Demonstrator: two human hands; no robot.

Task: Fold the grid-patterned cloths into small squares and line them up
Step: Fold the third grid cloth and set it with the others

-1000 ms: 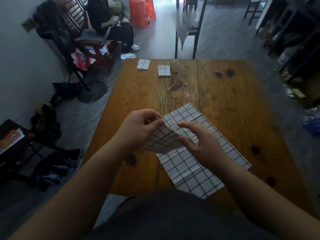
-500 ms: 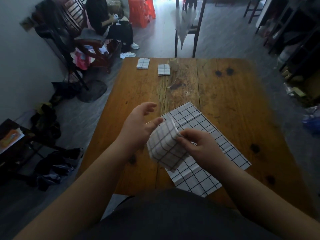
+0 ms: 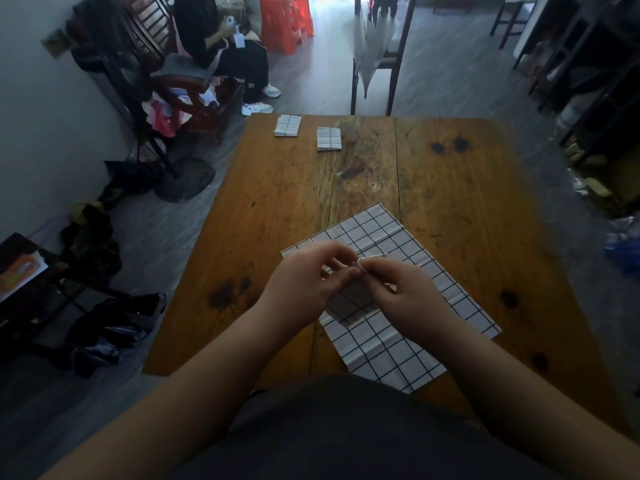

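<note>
Left hand (image 3: 304, 280) and right hand (image 3: 407, 294) are found close together above the near half of the tabletop (image 3: 460, 209), with a partly folded cloth (image 3: 351, 301) gripped between them. The fingers of both are curled inward, and the upper edge of the bundle is pinched at the fingertips, where a thin pale edge is seen. Which fingers bear on the fabric cannot be told, as the bundle is shaded by the hands. Neither hand is empty or released.

The partly folded cloth is held over a flat cloth (image 3: 377, 237), which is spread askew on the tabletop with creases visible. Whether the two touch cannot be determined. A left folded square (image 3: 288, 125) and a right folded square (image 3: 329, 138) are set side by side at the far edge, apart from each other.

The fabric is judged light, thin and limp, with no stiffness of its own, so a fold is expected to spring open unless pressed. It is not considered fragile, and little slip is expected. Hold is best taken at corners and along folded edges, so that the layers are kept true to the grid lines. The flat cloth is best lifted by two adjacent corners. Placing in the row is not yet done.
</note>
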